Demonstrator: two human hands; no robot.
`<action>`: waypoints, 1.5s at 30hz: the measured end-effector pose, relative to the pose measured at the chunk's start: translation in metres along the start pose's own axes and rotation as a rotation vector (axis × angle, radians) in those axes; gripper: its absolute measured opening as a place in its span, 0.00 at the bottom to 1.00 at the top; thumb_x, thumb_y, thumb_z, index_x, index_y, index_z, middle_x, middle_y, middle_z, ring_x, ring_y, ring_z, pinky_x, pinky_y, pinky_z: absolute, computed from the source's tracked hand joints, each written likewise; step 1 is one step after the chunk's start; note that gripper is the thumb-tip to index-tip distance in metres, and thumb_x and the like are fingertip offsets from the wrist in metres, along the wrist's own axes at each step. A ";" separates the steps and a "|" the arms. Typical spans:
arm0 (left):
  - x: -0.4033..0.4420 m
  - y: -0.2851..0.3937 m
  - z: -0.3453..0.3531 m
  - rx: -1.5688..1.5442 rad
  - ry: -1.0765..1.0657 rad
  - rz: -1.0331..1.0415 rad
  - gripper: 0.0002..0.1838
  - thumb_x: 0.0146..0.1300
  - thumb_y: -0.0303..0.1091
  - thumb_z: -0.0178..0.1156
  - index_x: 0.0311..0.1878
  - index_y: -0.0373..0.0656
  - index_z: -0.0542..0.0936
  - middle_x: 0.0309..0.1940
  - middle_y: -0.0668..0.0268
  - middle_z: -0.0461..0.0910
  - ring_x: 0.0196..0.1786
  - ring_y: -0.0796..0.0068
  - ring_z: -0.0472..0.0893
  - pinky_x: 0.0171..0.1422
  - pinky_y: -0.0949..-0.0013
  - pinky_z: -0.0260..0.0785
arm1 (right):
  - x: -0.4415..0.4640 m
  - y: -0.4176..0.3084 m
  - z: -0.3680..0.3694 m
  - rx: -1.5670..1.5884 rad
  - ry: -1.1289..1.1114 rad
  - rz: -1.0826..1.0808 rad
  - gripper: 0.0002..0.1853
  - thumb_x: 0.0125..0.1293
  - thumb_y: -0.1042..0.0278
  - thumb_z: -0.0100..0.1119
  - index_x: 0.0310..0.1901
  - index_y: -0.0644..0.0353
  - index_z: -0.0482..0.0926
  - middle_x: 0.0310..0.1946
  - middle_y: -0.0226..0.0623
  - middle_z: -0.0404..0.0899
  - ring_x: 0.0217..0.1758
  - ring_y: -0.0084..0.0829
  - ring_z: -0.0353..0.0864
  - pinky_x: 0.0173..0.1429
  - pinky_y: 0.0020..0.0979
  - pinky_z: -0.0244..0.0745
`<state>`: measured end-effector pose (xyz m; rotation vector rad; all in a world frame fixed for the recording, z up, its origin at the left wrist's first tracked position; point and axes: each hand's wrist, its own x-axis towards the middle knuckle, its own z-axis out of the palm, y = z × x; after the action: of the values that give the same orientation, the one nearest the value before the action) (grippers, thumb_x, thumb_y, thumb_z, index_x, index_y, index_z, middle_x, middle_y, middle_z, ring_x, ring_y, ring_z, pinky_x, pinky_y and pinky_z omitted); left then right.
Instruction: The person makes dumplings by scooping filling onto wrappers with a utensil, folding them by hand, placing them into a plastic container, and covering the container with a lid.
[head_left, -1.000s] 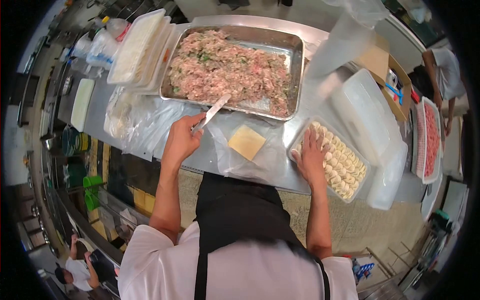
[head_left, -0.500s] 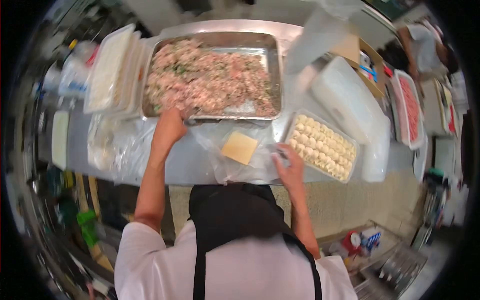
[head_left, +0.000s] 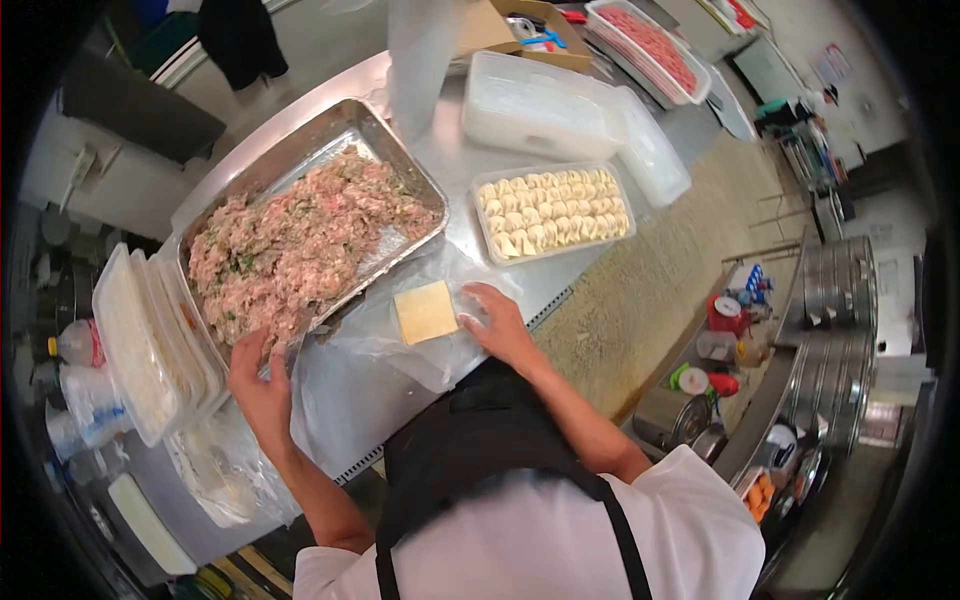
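My left hand (head_left: 262,385) is at the near corner of a metal tray (head_left: 412,170), thumb and fingers apart, fingertips at the edge of the ground meat filling (head_left: 290,250). The filling is pink with green bits. My right hand (head_left: 500,325) is beside a small stack of square yellow dough wrappers (head_left: 426,312), its fingers curved and spread at the stack's right edge. The wrappers lie on a clear plastic sheet (head_left: 375,335). Beyond my right hand, a plastic container (head_left: 630,225) holds rows of folded dumplings (head_left: 555,210).
Stacked lidded containers (head_left: 140,340) stand left of the tray. Translucent containers (head_left: 540,105) lie behind the dumplings, near a cardboard box (head_left: 490,30) and a tub of pink meat (head_left: 640,40). Plastic bags (head_left: 225,470) lie at near left. Shelves with pots (head_left: 670,415) stand at right.
The view has turned to the right, so the table appears slanted. My left hand has opened its fingers at the tray edge. My right hand has come closer to the wrappers from the dumpling container.
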<state>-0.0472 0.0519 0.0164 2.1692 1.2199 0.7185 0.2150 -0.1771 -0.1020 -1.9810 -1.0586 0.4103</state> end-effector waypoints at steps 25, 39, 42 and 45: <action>-0.033 0.129 0.208 -0.204 -0.636 0.386 0.29 0.59 0.25 0.63 0.65 0.40 0.72 0.60 0.47 0.71 0.62 0.47 0.72 0.67 0.59 0.64 | 0.052 0.059 -0.126 -0.426 0.394 -0.058 0.25 0.66 0.66 0.58 0.63 0.67 0.70 0.70 0.56 0.60 0.75 0.55 0.55 0.76 0.48 0.52; -0.008 0.146 0.292 -0.248 -0.315 0.075 0.29 0.61 0.24 0.61 0.67 0.32 0.69 0.42 0.52 0.79 0.41 0.61 0.81 0.43 0.64 0.76 | 0.075 0.248 -0.339 -0.218 1.002 0.653 0.15 0.64 0.60 0.63 0.42 0.65 0.85 0.31 0.41 0.86 0.34 0.30 0.84 0.42 0.34 0.77; 0.000 0.147 0.307 -0.208 -0.339 -0.013 0.27 0.59 0.25 0.62 0.63 0.31 0.73 0.34 0.53 0.80 0.37 0.61 0.81 0.42 0.63 0.74 | 0.096 0.355 -0.374 -0.215 1.023 0.693 0.17 0.57 0.60 0.69 0.38 0.69 0.84 0.29 0.41 0.86 0.30 0.30 0.84 0.36 0.34 0.77; 0.004 0.143 0.320 -0.098 -0.253 0.046 0.24 0.56 0.27 0.62 0.58 0.33 0.79 0.24 0.59 0.78 0.26 0.71 0.76 0.34 0.67 0.70 | 0.106 0.373 -0.382 -0.115 0.939 0.795 0.18 0.49 0.62 0.74 0.34 0.71 0.84 0.28 0.43 0.85 0.27 0.32 0.84 0.30 0.35 0.77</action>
<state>0.2548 -0.0704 -0.1126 2.1368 0.9879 0.4923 0.7072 -0.4020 -0.1589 -2.2405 0.3121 -0.2049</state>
